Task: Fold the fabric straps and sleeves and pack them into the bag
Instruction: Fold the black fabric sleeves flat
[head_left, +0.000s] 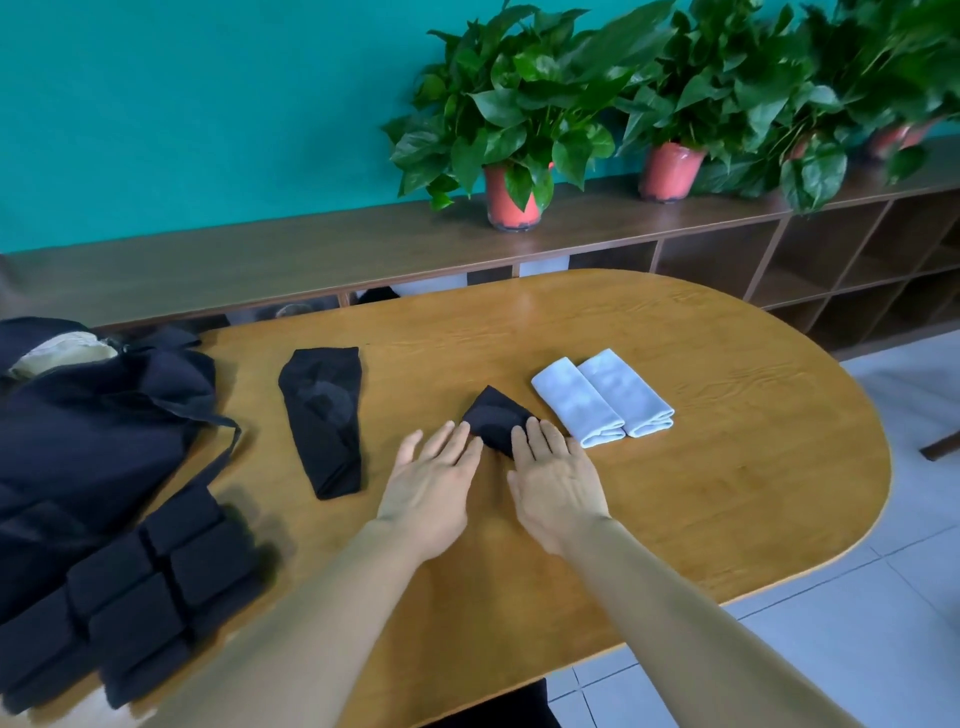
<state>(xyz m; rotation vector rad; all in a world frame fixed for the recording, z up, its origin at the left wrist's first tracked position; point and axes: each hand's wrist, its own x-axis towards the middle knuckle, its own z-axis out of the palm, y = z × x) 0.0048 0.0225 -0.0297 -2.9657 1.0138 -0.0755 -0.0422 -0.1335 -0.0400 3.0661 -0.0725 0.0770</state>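
On the bench, the left hand and right hand lie flat, straight fingers touching a folded black sleeve just beside 2 folded white sleeves.

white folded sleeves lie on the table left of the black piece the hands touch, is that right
No: the head view shows the white folded sleeves on the table right of the black piece the left hand and right hand touch.

The table is showing honey-brown grain; on it the folded sleeve and long sleeve are lying black, the sleeve pair white, the bag navy.
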